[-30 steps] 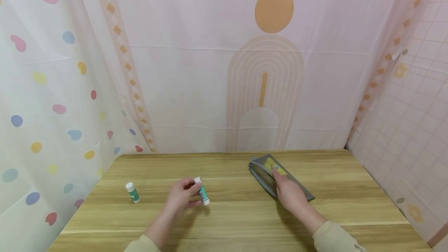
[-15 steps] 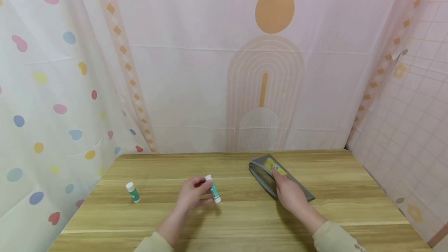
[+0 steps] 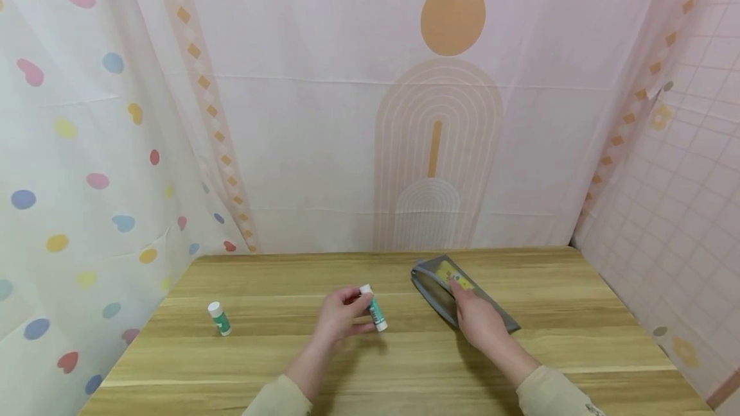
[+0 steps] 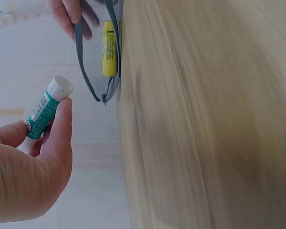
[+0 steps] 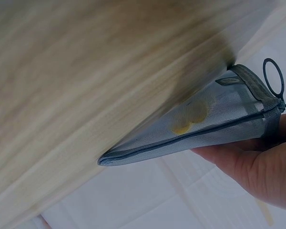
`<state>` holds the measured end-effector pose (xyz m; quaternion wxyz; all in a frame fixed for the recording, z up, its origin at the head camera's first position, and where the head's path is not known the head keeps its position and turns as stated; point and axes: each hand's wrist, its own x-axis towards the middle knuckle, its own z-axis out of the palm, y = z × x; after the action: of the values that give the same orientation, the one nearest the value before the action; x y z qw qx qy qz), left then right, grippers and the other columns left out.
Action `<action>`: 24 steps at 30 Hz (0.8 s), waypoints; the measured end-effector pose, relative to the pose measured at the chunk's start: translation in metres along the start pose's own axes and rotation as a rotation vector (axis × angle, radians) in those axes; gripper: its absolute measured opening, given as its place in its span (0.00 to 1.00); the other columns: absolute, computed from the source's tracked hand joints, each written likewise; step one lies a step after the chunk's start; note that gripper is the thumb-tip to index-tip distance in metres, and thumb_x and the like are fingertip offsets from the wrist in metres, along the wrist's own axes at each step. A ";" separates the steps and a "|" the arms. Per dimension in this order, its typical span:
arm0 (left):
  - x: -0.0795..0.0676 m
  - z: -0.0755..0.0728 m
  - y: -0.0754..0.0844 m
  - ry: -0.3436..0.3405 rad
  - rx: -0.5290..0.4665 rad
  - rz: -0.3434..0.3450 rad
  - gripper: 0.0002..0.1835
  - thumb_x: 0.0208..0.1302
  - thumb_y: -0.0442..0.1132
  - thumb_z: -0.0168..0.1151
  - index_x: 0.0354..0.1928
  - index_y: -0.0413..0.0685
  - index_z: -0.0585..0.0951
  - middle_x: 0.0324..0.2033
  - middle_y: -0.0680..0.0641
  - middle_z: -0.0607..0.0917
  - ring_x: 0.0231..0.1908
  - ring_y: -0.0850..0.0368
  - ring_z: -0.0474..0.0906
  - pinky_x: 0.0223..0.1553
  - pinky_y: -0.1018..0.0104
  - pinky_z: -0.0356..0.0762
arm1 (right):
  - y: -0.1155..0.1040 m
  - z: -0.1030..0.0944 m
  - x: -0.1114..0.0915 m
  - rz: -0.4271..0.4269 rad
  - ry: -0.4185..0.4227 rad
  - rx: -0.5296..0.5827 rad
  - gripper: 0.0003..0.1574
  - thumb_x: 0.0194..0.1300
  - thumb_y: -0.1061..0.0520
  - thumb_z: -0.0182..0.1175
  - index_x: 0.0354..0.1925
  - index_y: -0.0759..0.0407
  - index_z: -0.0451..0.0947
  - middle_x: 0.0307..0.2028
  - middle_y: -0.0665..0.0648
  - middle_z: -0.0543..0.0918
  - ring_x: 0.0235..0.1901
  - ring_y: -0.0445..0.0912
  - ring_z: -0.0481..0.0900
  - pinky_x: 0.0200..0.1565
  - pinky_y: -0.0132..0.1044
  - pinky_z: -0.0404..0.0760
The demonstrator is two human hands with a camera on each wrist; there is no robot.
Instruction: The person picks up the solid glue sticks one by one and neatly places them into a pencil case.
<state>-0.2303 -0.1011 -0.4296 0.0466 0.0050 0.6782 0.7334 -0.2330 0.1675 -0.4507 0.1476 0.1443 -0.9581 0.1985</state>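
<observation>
My left hand (image 3: 341,318) pinches a green glue stick (image 3: 377,312) with white ends between thumb and fingers, held tilted over the table just left of the pouch. In the left wrist view its white cap end points up and away from the palm. A grey mesh zip pouch (image 5: 229,102) lies at the right of the table, its mouth spread toward the left hand. My right hand (image 3: 481,321) grips the pouch's upper side, thumb on top, the other fingers largely hidden. Inside the mouth, a yellow tube (image 4: 109,55) shows in the left wrist view.
Another green glue stick (image 3: 219,319) with a white cap stands on the left part of the wooden table (image 3: 277,377). Patterned cloth (image 3: 324,146) hangs behind the table and along both sides.
My left hand has moved steadily right with the green glue stick, closer to the pouch. The right hand and pouch have stayed in place.
</observation>
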 end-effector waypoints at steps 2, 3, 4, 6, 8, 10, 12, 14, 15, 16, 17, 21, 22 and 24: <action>0.001 0.005 0.000 -0.006 -0.004 -0.007 0.21 0.70 0.32 0.60 0.57 0.22 0.72 0.39 0.41 0.78 0.36 0.53 0.81 0.36 0.54 0.87 | 0.000 0.000 0.000 -0.003 0.001 -0.002 0.24 0.71 0.68 0.54 0.64 0.70 0.70 0.49 0.73 0.82 0.49 0.68 0.80 0.40 0.56 0.84; 0.002 0.008 0.001 -0.009 -0.002 -0.012 0.21 0.70 0.33 0.61 0.58 0.23 0.72 0.39 0.41 0.78 0.36 0.53 0.81 0.37 0.54 0.87 | 0.000 0.000 0.000 -0.006 0.004 -0.003 0.24 0.70 0.68 0.54 0.64 0.70 0.70 0.49 0.73 0.82 0.49 0.68 0.80 0.39 0.55 0.84; 0.002 0.010 0.001 -0.015 -0.001 -0.012 0.21 0.70 0.33 0.61 0.58 0.23 0.72 0.39 0.41 0.78 0.36 0.53 0.81 0.36 0.54 0.87 | 0.000 0.000 0.000 -0.010 0.008 -0.005 0.24 0.70 0.68 0.54 0.64 0.69 0.70 0.48 0.73 0.82 0.49 0.68 0.80 0.37 0.54 0.85; 0.003 0.016 0.003 -0.027 0.001 -0.014 0.22 0.70 0.33 0.61 0.58 0.23 0.72 0.39 0.41 0.78 0.37 0.53 0.81 0.37 0.55 0.87 | 0.000 0.000 0.000 -0.017 0.015 -0.010 0.24 0.70 0.68 0.54 0.63 0.69 0.70 0.47 0.74 0.82 0.48 0.68 0.80 0.34 0.53 0.85; 0.003 0.021 0.004 -0.036 0.004 -0.015 0.22 0.70 0.34 0.61 0.59 0.24 0.72 0.39 0.41 0.78 0.37 0.52 0.81 0.36 0.55 0.87 | 0.001 0.000 0.000 -0.023 0.021 -0.012 0.24 0.70 0.68 0.55 0.63 0.69 0.71 0.47 0.74 0.82 0.47 0.68 0.81 0.32 0.52 0.85; 0.005 0.027 0.005 -0.044 0.002 -0.016 0.21 0.70 0.33 0.61 0.58 0.24 0.72 0.39 0.42 0.78 0.37 0.53 0.81 0.36 0.56 0.87 | 0.001 0.000 -0.001 -0.023 0.023 -0.010 0.24 0.70 0.68 0.55 0.63 0.69 0.71 0.47 0.74 0.82 0.47 0.68 0.81 0.33 0.53 0.85; 0.006 0.033 0.005 -0.047 -0.006 -0.021 0.21 0.70 0.33 0.61 0.58 0.24 0.73 0.38 0.42 0.79 0.37 0.53 0.81 0.35 0.56 0.87 | 0.001 0.000 -0.001 -0.018 0.019 -0.006 0.24 0.70 0.68 0.54 0.63 0.69 0.70 0.48 0.74 0.82 0.48 0.68 0.80 0.37 0.55 0.85; 0.007 0.039 0.004 -0.051 -0.021 -0.023 0.21 0.70 0.33 0.61 0.58 0.24 0.73 0.38 0.42 0.79 0.36 0.54 0.81 0.35 0.56 0.87 | 0.001 0.001 -0.001 -0.012 0.013 -0.002 0.24 0.70 0.68 0.54 0.64 0.69 0.70 0.49 0.74 0.81 0.49 0.68 0.80 0.41 0.57 0.84; 0.008 0.042 0.003 -0.053 -0.029 -0.024 0.20 0.70 0.32 0.61 0.58 0.24 0.73 0.38 0.43 0.79 0.36 0.54 0.81 0.35 0.55 0.87 | 0.001 0.001 -0.001 -0.009 0.011 -0.001 0.24 0.71 0.68 0.53 0.64 0.69 0.70 0.49 0.74 0.81 0.49 0.68 0.80 0.42 0.58 0.83; 0.009 0.044 0.003 -0.052 -0.037 -0.026 0.20 0.69 0.32 0.61 0.57 0.24 0.73 0.38 0.43 0.79 0.36 0.54 0.81 0.35 0.55 0.87 | 0.001 0.001 -0.001 -0.006 0.008 0.000 0.24 0.71 0.68 0.53 0.64 0.69 0.70 0.49 0.74 0.81 0.49 0.68 0.79 0.43 0.59 0.83; 0.009 0.047 0.002 -0.053 -0.045 -0.027 0.20 0.69 0.32 0.61 0.57 0.24 0.73 0.39 0.43 0.79 0.36 0.54 0.81 0.35 0.55 0.87 | 0.001 0.001 -0.001 -0.004 0.007 0.000 0.24 0.71 0.68 0.53 0.64 0.69 0.70 0.49 0.74 0.81 0.50 0.68 0.79 0.44 0.59 0.83; 0.012 0.057 -0.001 -0.044 -0.062 -0.031 0.20 0.69 0.31 0.61 0.57 0.24 0.73 0.39 0.42 0.80 0.36 0.54 0.82 0.35 0.54 0.87 | 0.001 0.002 0.000 -0.001 0.010 -0.002 0.24 0.70 0.68 0.53 0.63 0.69 0.70 0.49 0.74 0.81 0.50 0.68 0.79 0.44 0.59 0.82; 0.012 0.059 -0.002 -0.040 -0.067 -0.035 0.20 0.69 0.31 0.61 0.57 0.25 0.73 0.39 0.42 0.80 0.36 0.54 0.81 0.35 0.54 0.87 | 0.001 0.002 0.000 -0.002 0.011 -0.002 0.24 0.70 0.68 0.54 0.63 0.69 0.70 0.49 0.74 0.81 0.50 0.68 0.79 0.44 0.59 0.82; 0.014 0.063 -0.004 -0.031 -0.077 -0.045 0.19 0.69 0.31 0.61 0.56 0.25 0.74 0.39 0.41 0.80 0.36 0.53 0.81 0.35 0.55 0.87 | 0.000 0.002 0.000 -0.004 0.013 -0.001 0.24 0.71 0.68 0.53 0.63 0.69 0.70 0.49 0.74 0.81 0.50 0.68 0.79 0.44 0.59 0.82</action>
<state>-0.2396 -0.0368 -0.4290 0.0735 -0.0007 0.6486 0.7576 -0.2334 0.1672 -0.4522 0.1543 0.1445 -0.9570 0.1985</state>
